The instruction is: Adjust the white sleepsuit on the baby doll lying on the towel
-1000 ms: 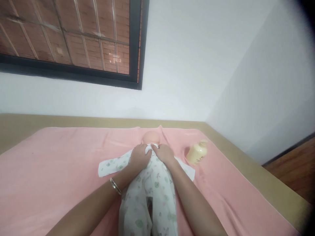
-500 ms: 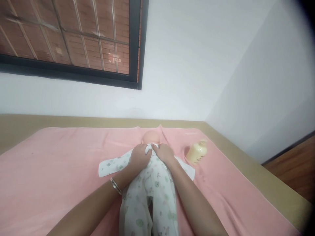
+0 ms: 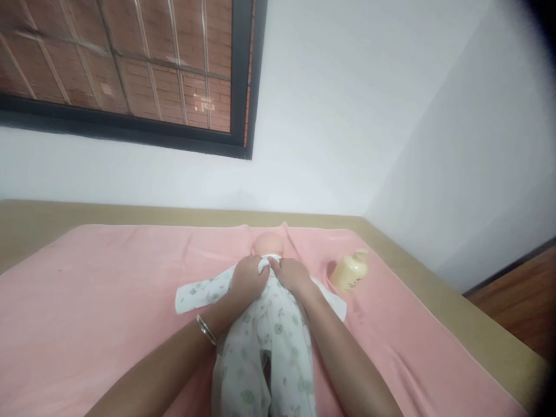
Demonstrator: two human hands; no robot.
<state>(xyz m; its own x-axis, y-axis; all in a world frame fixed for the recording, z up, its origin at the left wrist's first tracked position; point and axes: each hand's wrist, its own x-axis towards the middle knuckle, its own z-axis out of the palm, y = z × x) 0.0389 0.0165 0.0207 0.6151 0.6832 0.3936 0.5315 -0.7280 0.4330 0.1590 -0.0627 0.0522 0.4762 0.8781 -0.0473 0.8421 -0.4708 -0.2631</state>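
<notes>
A baby doll (image 3: 268,244) lies on its back on a pink towel (image 3: 108,301), head away from me. It wears a white sleepsuit (image 3: 264,347) printed with small green figures. My left hand (image 3: 248,279) and my right hand (image 3: 292,275) rest on the doll's chest, side by side. The fingertips of both hands pinch the sleepsuit's neck opening just below the chin. A thin metal bangle (image 3: 205,330) sits on my left wrist. The doll's body is mostly hidden under my hands and the cloth.
A pale yellow pump bottle (image 3: 350,270) lies on the towel to the right of the doll. The towel covers a tan bed surface (image 3: 460,324) set in a white-walled corner. A dark-framed window (image 3: 130,69) is above left. Wooden floor (image 3: 516,301) shows at right.
Both hands stay at the sleepsuit's collar. The view has shifted slightly; nothing else has moved.
</notes>
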